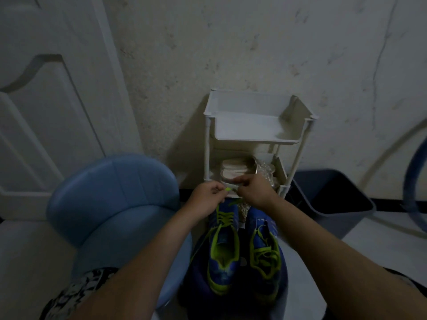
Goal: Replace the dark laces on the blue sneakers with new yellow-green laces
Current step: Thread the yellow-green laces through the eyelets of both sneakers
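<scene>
Pinched the free end of the flat yellow-green fabric lace in the left hand grip, thumb vs. forefinger, just past the toe. Curled the right hand grip close beside it, fingertips bent twd. the same lace; couldn't tell if anything was actually held there, too dim. Kept both over the toe end of the left blue mesh sneaker with lime trim, lying toe-away btwn. the forearms. Had new lace crossed thru only the first few rows near the toe; upper rows open, tongue exposed. Judged approx. half laced. Found the right blue sneaker close alongside, w/ a second yellow-green lace looped loosely over its throat: prob. threaded but slack, not tied. Saw no dark laces on either shoe, so removal looked done. Left to do, by judgement: remaining rows, tightening, tying both. Further out: round pale-blue plastic stool at left, white tiered plastic rack against the wall, dark bin at right.
</scene>
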### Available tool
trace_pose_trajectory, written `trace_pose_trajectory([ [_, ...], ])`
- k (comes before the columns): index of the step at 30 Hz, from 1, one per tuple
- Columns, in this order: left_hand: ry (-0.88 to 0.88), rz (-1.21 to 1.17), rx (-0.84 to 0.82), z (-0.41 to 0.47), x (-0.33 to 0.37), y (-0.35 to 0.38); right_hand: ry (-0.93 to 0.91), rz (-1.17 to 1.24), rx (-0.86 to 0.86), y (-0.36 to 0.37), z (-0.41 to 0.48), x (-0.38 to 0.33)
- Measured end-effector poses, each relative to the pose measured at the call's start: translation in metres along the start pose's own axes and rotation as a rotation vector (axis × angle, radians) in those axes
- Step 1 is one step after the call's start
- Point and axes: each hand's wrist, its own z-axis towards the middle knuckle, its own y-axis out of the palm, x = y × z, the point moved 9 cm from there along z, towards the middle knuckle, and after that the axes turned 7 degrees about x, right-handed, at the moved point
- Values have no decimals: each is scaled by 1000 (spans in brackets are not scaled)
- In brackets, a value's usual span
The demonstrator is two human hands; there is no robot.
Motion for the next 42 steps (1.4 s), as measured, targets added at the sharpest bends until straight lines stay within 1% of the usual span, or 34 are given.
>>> trace_pose_trajectory([
  [1, 25, 36, -15, 1, 2, 2, -30, -156, 12, -2, 0, 2],
  [2, 48, 63, -39, 0, 5, 4, -64, -235, 24, -4, -1, 0],
  [3, 68, 81, -70, -1, 7, 7, -105, -225, 10, -3, -2, -5],
  [4, 95, 100, -98, -3, 11, 9, -152, -162, -33, -1, -6, -12],
  [6, 160, 172, -110, -5, 18, 10, -210, -33, -165, 8, -15, -24],
  [8, 202, 273, -80, -5, 22, 5, -196, 52, -241, 12, -19, -23],
  [10, 209, 330, -61, -2, 20, 0, -153, 102, -245, 12, -17, -14],
  [14, 184, 367, -17, 4, 17, -12, -131, 66, -207, 6, -10, 1],
  [18, 150, 487, 122, 5, 16, -29, -78, 23, -196, 3, -8, 18],
  [21, 63, 604, 227, 7, 11, -45, -71, -115, -202, 6, -8, 31],
  [23, -59, 670, 224, 10, 0, -53, -73, -229, -227, 9, -9, 40],
  [26, -236, 812, 165, 11, -19, -61, -48, -397, -275, 15, -11, 55],
  [28, -307, 918, 103, 9, -30, -64, -41, -498, -286, 18, -12, 62],
  [30, -311, 1000, 9, 11, -39, -60, -46, -549, -288, 22, -11, 64],
  [31, -279, 1019, -33, 14, -42, -55, -60, -552, -287, 25, -11, 63],
  [33, -143, 940, -68, 20, -40, -38, -97, -532, -290, 31, -10, 54],
  [35, 19, 706, -110, 18, -25, -13, -122, -450, -322, 42, -11, 44],
  [37, 125, 503, -235, 5, -7, 17, -148, -372, -342, 54, -12, 32],
  [39, 147, 394, -325, -3, -2, 39, -163, -308, -341, 62, -10, 24],
  [42, 102, 371, -319, -1, -8, 42, -148, -249, -309, 59, -8, 22],
])
